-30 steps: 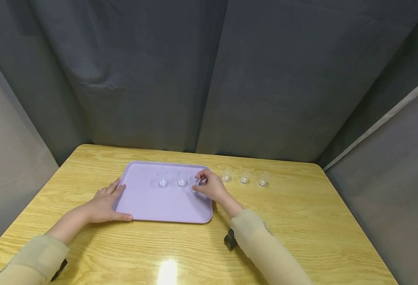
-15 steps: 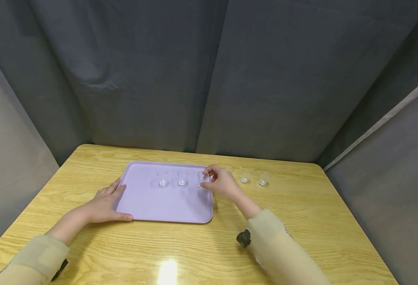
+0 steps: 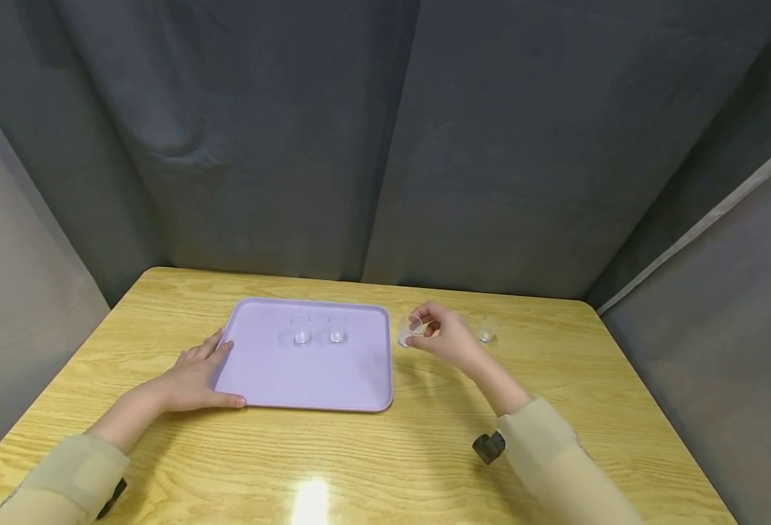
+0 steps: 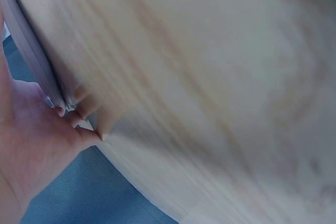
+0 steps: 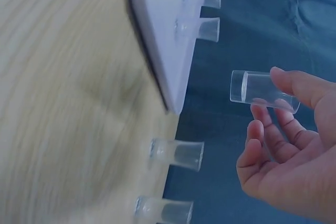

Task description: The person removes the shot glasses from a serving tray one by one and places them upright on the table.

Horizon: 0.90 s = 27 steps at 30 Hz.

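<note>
A clear cylindrical glass [image 5: 254, 87] was pinched by right-hand fingers [image 5: 273, 137] beside the lilac rectangular tray [image 3: 300, 379], touched by extended left-hand fingers [image 3: 218, 353]. Transfer was judged partial: two glasses [image 3: 337, 332] tray-borne, others [image 5: 177, 153] on wood-grain surface [image 3: 372, 459].

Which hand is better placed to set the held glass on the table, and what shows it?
Right, probably: the right hand pinches the glass above the table, beyond the right edge of the tray. The left hand rests at the tray's left edge, without a glass.
</note>
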{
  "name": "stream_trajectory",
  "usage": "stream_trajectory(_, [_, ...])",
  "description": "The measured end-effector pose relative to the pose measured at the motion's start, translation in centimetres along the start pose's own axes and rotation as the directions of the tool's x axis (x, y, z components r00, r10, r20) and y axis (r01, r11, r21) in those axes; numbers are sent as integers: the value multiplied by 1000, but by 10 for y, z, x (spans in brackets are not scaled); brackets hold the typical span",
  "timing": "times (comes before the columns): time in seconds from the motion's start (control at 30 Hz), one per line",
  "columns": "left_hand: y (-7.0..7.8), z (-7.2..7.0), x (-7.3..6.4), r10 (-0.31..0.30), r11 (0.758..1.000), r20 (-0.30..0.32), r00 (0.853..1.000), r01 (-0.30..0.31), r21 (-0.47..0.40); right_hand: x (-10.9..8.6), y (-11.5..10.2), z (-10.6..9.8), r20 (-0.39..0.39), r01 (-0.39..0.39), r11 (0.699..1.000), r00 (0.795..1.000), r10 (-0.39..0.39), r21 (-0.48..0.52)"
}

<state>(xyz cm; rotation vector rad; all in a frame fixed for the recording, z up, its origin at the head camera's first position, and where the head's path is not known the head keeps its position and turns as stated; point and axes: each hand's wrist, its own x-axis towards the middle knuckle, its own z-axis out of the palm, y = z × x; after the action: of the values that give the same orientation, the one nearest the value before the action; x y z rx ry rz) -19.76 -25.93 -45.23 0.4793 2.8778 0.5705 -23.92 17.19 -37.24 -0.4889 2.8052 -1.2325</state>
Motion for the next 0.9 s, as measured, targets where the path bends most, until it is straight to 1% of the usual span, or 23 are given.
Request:
stream_trajectory(0.13, [-1,1,0,-2,1000,4,1000,2,0,-6,10,-2,-15,-11,1000,1000,11,-23])
stream_trajectory(0.33, [1,-2,-1,3,1000,4,1000,-3,0,-11,24,1,-18,-19,1000,1000,18,-9])
stream_trajectory(0.67, [-1,0,0,-2,1000,5,1000,2,0,-4,50,12,-19,-89,996,996,88,-13])
stream_trajectory(0.77, [-1,1,1,8,1000,-4,1000,-8,-3,-3,57,16,-18,-108,994,994,107,-16])
stream_trajectory(0.9, [-2,1,1,8,1000,-7,1000,-8,4,-1,64,21,-7,-116,993,993,115,-23])
